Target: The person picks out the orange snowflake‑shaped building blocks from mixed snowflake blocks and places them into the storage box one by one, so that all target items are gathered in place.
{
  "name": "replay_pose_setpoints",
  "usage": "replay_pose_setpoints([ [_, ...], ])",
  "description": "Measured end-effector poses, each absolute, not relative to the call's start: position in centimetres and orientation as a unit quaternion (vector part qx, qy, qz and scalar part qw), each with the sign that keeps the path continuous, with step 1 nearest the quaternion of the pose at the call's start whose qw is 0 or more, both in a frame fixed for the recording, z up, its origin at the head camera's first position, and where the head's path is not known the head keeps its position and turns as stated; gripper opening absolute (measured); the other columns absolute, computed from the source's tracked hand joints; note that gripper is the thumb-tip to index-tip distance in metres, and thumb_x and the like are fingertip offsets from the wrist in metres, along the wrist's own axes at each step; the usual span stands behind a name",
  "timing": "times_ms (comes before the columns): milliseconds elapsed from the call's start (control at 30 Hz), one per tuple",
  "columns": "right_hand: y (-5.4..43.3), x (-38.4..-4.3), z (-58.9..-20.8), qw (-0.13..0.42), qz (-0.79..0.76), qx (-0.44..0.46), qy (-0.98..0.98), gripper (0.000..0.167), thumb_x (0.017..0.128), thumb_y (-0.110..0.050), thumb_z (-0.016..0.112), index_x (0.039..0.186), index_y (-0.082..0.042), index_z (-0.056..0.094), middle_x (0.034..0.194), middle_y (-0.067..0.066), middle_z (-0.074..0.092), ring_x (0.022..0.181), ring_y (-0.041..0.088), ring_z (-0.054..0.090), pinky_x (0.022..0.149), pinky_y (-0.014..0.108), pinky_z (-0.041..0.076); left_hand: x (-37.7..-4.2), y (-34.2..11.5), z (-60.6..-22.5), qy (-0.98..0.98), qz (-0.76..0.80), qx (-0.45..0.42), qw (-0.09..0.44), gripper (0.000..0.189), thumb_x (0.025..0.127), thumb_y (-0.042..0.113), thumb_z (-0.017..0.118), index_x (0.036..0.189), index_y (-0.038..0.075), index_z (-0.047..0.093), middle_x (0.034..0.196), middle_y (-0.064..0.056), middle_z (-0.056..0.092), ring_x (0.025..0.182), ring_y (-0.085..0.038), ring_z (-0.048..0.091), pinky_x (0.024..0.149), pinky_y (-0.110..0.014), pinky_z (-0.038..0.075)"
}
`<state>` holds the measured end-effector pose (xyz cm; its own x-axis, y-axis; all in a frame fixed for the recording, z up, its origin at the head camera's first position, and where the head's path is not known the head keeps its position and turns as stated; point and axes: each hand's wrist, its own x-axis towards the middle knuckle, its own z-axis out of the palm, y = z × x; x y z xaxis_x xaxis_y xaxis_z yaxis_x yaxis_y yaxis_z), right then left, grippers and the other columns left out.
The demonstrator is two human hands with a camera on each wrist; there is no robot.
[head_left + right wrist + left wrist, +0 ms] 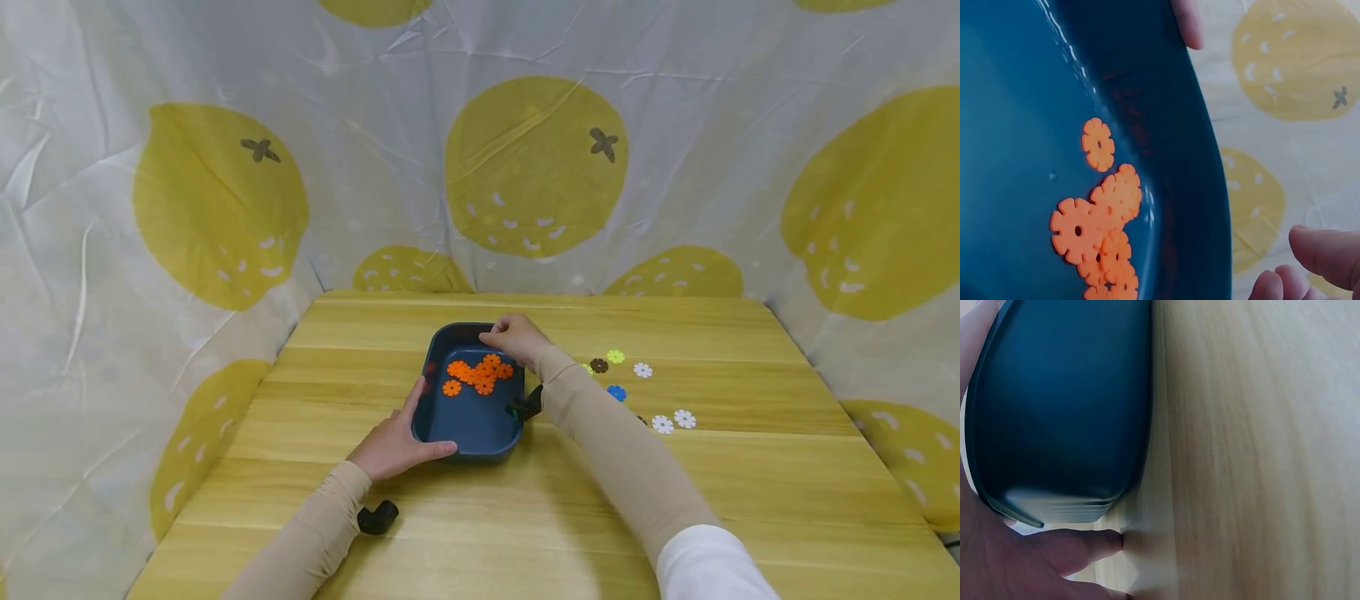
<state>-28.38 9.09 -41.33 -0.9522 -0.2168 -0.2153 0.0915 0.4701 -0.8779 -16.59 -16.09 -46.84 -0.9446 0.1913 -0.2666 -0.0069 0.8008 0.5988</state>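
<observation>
A dark blue, deep tray [468, 423] with rounded corners stands on the table, holding several orange notched plastic discs [485, 386] in a loose heap. My left hand [392, 446] grips the near-left corner of the tray, its thumb along the near rim and a finger up the left side. In the left wrist view its other fingers [1079, 550] point down past the tray's end. Over the far right corner of the tray hovers my right hand [517, 337], fingers loosely curled. Between its thumb and fingertips [1270, 284] a gap shows in the right wrist view, with nothing held there.
To the right of the tray, partly behind the right forearm, lie white discs [663, 425], a blue disc [617, 392], a brown disc [599, 366] and a yellow-green disc [616, 357]. A lemon-print curtain [390, 167] hangs round the wooden table [750, 492].
</observation>
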Motion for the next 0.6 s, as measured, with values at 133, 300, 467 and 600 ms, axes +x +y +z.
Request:
replay_pose_setpoints([
  [133,10.4,-27.8,-41.1,0.158,-0.510,-0.037,0.845,0.026,0.101,-0.034,0.064,0.089,-0.012,0.056,0.071,-0.001,0.042,0.047,0.012,0.025,0.049,0.027,0.028,-16.8,-16.0,-46.9,0.934,0.312,0.053,0.166,0.122,0.079,0.072,0.073,0.164,0.035,-0.007,0.157,-0.036,0.034,0.136,-0.056,0.047,0.101,-0.067,0.047],
  [300,13.4,-26.8,-40.6,0.163,-0.522,-0.040,0.836,0.027,0.103,-0.035,0.061,0.102,-0.008,0.058,0.083,0.003,0.048,0.048,0.013,0.024,0.050,0.029,0.028,-17.5,-16.5,-46.5,0.928,0.324,0.068,0.171,0.115,0.086,0.065,0.069,0.164,0.031,-0.008,0.139,-0.030,0.060,0.105,-0.039,0.072,0.082,-0.051,0.058],
  [467,16.3,-25.6,-40.1,0.112,-0.476,-0.071,0.870,0.032,0.103,-0.038,0.058,0.112,-0.008,0.062,0.100,0.009,0.059,0.068,0.019,0.050,0.063,0.034,0.045,-18.7,-17.3,-44.7,0.945,0.283,0.092,0.138,0.106,0.091,0.069,0.060,0.165,0.029,-0.005,0.156,-0.026,0.043,0.134,-0.049,0.053,0.098,-0.063,0.050],
  [600,18.3,-24.4,-40.2,0.047,-0.381,-0.103,0.917,0.044,0.104,-0.041,0.056,0.132,-0.007,0.060,0.131,0.015,0.063,0.115,0.033,0.062,0.096,0.046,0.052,-20.3,-16.5,-42.5,0.960,0.230,0.135,0.085,0.104,0.089,0.074,0.057,0.165,0.026,0.006,0.172,-0.017,0.007,0.155,-0.052,0.001,0.117,-0.075,0.017],
])
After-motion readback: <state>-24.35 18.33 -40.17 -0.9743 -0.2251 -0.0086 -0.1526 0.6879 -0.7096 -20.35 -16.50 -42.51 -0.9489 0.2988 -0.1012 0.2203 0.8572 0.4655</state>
